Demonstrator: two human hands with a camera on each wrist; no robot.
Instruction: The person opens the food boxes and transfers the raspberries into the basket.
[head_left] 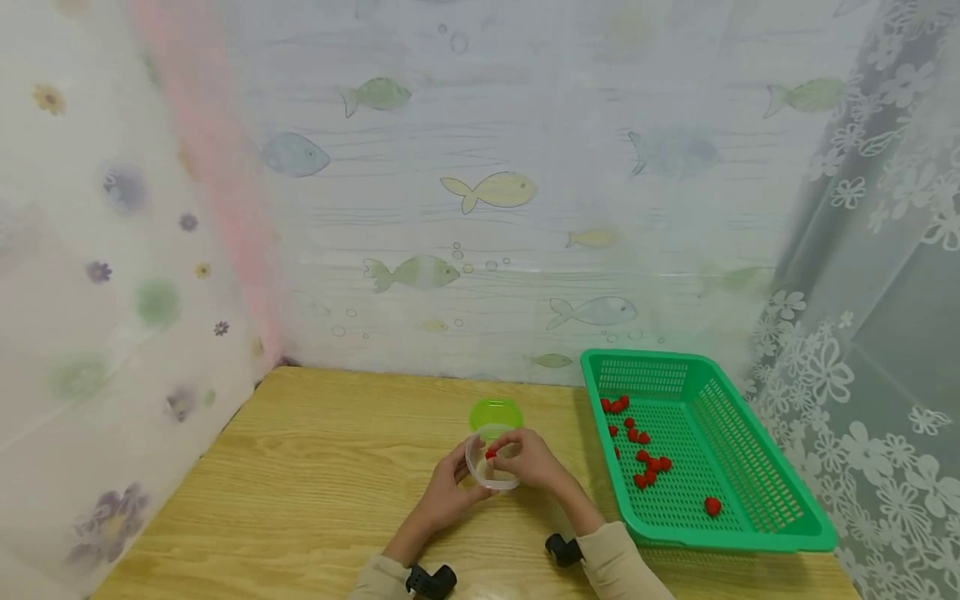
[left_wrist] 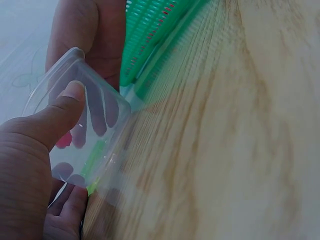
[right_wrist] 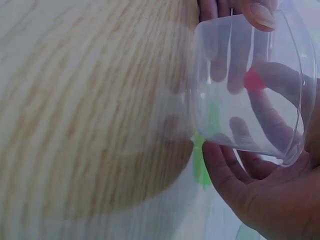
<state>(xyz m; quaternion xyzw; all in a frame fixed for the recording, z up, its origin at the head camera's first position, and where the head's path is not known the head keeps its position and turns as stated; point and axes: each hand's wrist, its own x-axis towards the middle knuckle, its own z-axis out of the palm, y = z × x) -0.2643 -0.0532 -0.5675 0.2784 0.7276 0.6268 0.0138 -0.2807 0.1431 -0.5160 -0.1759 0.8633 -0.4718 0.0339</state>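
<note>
A clear plastic container [head_left: 480,477] is gripped by my left hand [head_left: 444,500], tilted, with its opening towards the right hand. In the left wrist view the left thumb [left_wrist: 70,102] presses the container's side. My right hand [head_left: 536,462] reaches inside and pinches a small red piece, which looks like a strawberry [head_left: 491,454], between thumb and fingertips. Through the clear wall in the right wrist view the red strawberry [right_wrist: 254,80] shows at the fingertips. Just behind the container, a bright green lid [head_left: 495,412] lies on the table.
To the right stands a green slotted basket [head_left: 750,442] with several red strawberries [head_left: 654,464], mostly along its left side. The wooden table [head_left: 315,467] meets curtains printed with fish and flowers at the back and sides. Black wrist cameras [head_left: 431,582] sit on both wrists.
</note>
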